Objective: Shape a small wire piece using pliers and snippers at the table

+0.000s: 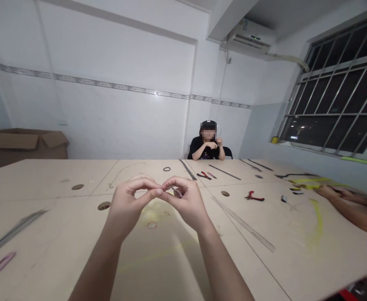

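Observation:
My left hand (pixel 130 205) and my right hand (pixel 185 200) are raised together above the beige table (pixel 177 251), fingertips meeting in a pinch. Both are closed around something thin; a short dark piece (pixel 176 192) shows at my right fingers, too small to name. A small red ring (pixel 151 225) lies on the table just below my hands, on a patch of yellow marks.
A long metal ruler (pixel 243 223) lies right of my hands, red pliers (pixel 254 196) beyond it. Another person's forearms (pixel 352 205) rest at the right edge. A person (pixel 207 146) sits at the far end. A ruler (pixel 12 232) and cardboard box (pixel 23 144) are left.

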The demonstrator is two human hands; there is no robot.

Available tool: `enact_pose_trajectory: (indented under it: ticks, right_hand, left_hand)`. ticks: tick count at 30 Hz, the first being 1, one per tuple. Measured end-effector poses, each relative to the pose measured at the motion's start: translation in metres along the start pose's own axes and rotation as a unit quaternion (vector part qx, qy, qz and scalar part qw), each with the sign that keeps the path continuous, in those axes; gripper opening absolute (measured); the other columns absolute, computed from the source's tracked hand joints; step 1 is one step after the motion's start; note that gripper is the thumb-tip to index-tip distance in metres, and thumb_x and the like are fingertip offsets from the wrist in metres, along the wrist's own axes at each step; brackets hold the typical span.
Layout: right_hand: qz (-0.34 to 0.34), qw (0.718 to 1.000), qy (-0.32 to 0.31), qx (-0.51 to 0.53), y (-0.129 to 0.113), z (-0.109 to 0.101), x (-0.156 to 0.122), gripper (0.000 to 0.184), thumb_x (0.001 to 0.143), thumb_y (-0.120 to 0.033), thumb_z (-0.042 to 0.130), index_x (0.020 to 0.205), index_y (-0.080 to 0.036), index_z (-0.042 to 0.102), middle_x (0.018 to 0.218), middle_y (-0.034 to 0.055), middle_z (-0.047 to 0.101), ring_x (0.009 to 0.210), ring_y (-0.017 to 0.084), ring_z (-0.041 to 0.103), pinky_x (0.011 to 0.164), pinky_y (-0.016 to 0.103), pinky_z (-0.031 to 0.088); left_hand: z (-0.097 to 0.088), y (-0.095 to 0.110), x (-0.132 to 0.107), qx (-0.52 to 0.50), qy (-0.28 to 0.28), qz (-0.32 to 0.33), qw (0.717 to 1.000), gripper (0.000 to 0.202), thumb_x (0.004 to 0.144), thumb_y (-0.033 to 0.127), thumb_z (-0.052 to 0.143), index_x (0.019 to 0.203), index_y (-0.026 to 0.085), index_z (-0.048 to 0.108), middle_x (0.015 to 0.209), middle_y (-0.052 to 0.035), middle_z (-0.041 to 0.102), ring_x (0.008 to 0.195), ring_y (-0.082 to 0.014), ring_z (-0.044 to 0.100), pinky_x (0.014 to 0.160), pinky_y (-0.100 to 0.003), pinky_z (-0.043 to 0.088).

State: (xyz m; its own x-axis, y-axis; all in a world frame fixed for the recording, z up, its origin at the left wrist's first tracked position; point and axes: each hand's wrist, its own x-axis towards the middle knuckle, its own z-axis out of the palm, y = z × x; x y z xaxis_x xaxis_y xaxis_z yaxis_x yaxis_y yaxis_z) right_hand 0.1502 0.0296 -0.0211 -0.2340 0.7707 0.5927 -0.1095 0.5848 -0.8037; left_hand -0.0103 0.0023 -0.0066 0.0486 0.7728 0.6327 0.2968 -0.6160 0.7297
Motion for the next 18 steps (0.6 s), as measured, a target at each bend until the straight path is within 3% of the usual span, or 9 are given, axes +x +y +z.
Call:
enact_pose_trajectory:
  ticks: [7,13,18]
  right_hand:
    - [0.007,0.999,-0.031,-0.005,0.000,-0.003,-0.001,0.007,0.077,-0.017,0.066,0.083,-0.019,0.068,0.084,-0.0007,0.067,0.048,0.003,0.034,0.047,0.020,0.029]
    - [0.001,0.999,0.011,0.032,-0.008,-0.007,-0.005,0.015,0.080,-0.015,0.062,0.093,-0.021,0.065,0.087,0.0022,0.070,0.067,0.010,0.056,0.049,0.020,0.031]
    - [0.008,0.999,-0.001,0.043,-0.010,-0.008,-0.006,0.014,0.079,-0.024,0.070,0.092,-0.021,0.066,0.087,0.0023,0.068,0.070,0.011,0.056,0.049,0.021,0.030]
  left_hand:
    - [0.001,-0.003,0.000,0.005,0.018,0.001,1.000,0.012,0.077,0.032,0.076,0.070,0.024,0.073,0.077,-0.0018,0.067,0.080,-0.0175,0.061,0.077,-0.031,0.046]
    - [0.000,0.000,-0.001,0.021,0.033,-0.016,0.999,0.012,0.076,0.035,0.077,0.071,0.025,0.074,0.081,-0.0017,0.069,0.083,-0.0175,0.062,0.078,-0.031,0.047]
    - [0.001,0.001,-0.001,0.016,0.026,-0.016,0.999,0.010,0.077,0.035,0.077,0.072,0.026,0.074,0.082,-0.0012,0.070,0.083,-0.0171,0.062,0.078,-0.031,0.048]
